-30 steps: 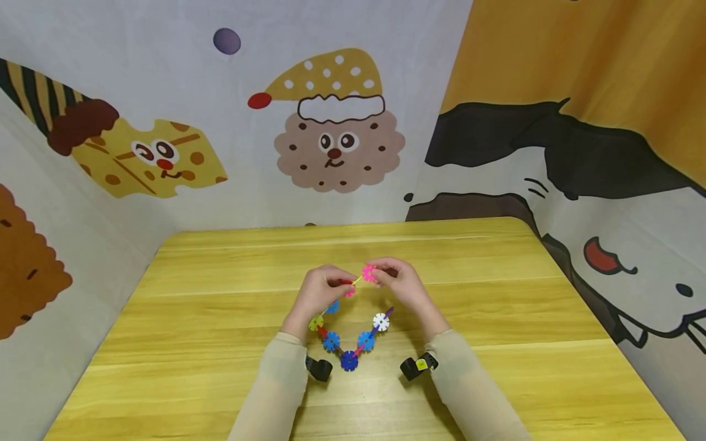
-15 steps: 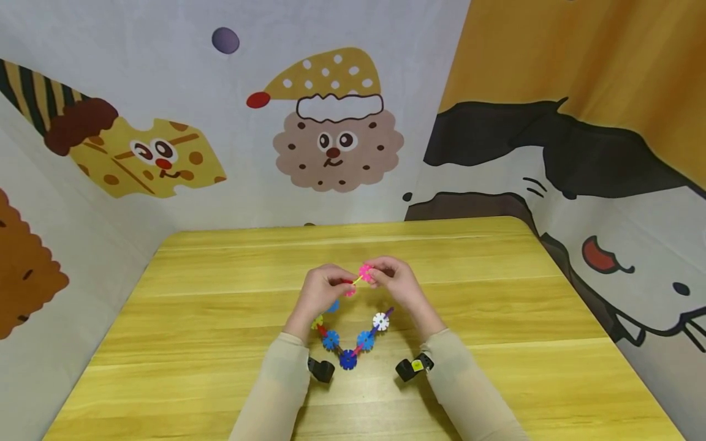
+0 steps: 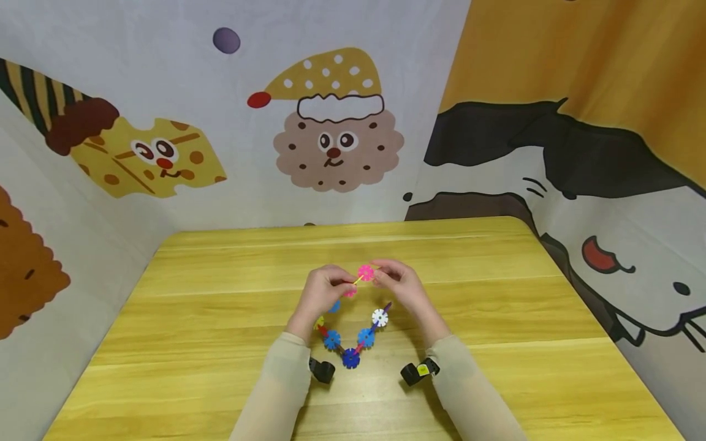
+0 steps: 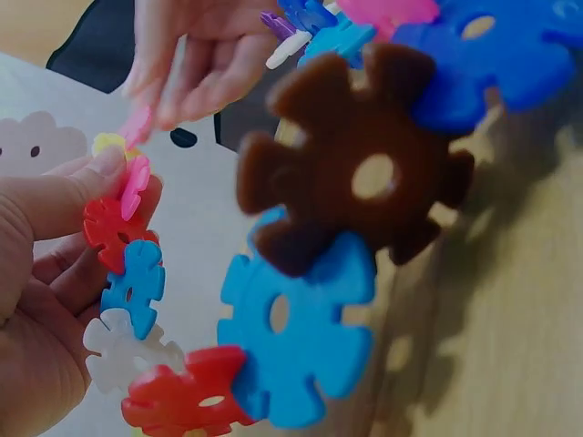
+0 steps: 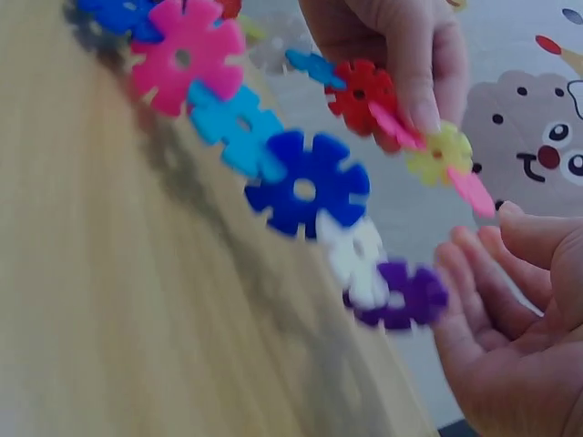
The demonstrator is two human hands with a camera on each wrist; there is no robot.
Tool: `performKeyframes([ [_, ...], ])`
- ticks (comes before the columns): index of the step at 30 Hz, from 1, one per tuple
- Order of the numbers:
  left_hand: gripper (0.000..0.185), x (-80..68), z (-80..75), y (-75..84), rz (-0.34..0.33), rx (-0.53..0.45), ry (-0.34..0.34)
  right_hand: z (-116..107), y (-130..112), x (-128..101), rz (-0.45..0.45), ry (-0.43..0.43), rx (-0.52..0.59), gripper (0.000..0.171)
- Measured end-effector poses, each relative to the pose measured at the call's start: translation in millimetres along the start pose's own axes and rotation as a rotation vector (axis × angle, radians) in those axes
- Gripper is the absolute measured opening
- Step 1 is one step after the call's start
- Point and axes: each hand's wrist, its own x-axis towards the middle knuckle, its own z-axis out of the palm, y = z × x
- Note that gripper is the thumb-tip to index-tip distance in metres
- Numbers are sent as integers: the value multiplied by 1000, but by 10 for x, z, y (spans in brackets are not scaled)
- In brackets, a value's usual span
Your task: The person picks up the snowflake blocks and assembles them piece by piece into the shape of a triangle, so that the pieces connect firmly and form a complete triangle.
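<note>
A chain of notched snowflake discs in many colours hangs in a loop between the hands. In the head view my left hand (image 3: 325, 293) pinches it near one end, thumb and forefinger at a pink disc beside a yellow disc (image 5: 439, 153). Beyond the yellow one, a pink end disc (image 3: 366, 272) sticks out. My right hand (image 3: 401, 283) is just right of that end disc, its fingers spread loosely and thumb tip close by, gripping nothing. The other end carries a white disc (image 3: 380, 318) and a purple disc (image 5: 401, 296), hanging below the right hand.
The chain dips toward me to a dark blue disc (image 3: 350, 358) over the wood-grain table (image 3: 220, 367). Black wrist cameras (image 3: 322, 370) sit on both wrists. A cartoon-printed curtain (image 3: 242, 171) rises behind the table and along its sides.
The right hand earlier held the pink end disc; its fingers have since come off it and shifted slightly right. The left hand keeps its pinch nearly in place.
</note>
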Motion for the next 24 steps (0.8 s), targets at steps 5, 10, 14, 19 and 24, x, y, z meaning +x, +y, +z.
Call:
performKeyframes([
  [5, 9, -34, -43, -27, -35, 2, 26, -150, 73, -123, 76, -56, -8, 40],
  [10, 10, -59, -79, -74, -55, 5, 38, -236, 106, -249, 152, -146, -39, 49],
  [14, 12, -83, -89, -89, -64, -12, 54, -256, 138, -309, 183, -175, -64, 54],
  [19, 13, -104, -87, -96, -68, -36, 85, -255, 175, -346, 164, -214, -75, 54],
  [24, 14, -121, -78, -105, -74, -52, 103, -205, 183, -379, 136, -268, -70, 52],
])
